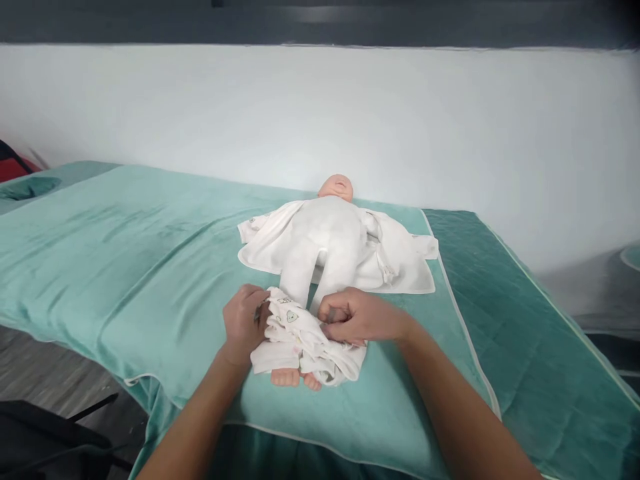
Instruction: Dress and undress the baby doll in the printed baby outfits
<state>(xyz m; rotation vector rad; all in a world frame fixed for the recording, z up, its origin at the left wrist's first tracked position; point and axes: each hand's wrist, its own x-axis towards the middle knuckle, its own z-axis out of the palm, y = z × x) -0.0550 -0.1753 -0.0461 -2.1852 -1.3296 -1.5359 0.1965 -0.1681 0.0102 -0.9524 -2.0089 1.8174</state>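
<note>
A baby doll (326,230) with a white cloth body lies on its back, its head toward the wall. White baby pants (305,333) with a small printed pattern are bunched around its lower legs, and the toes stick out below the cloth. At the left side of the bunched pants, my left hand (246,319) is closed on the fabric. My right hand (357,317) pinches the pants at their right upper edge. Spread out beneath the doll's torso is an opened white baby top (410,267), its sleeves out to both sides.
A light green blanket (150,247) covers the bed, with a darker green quilted cover (520,300) at the right. Behind the bed stands a white wall (320,113). A black chair-like object (50,440) is on the floor at lower left.
</note>
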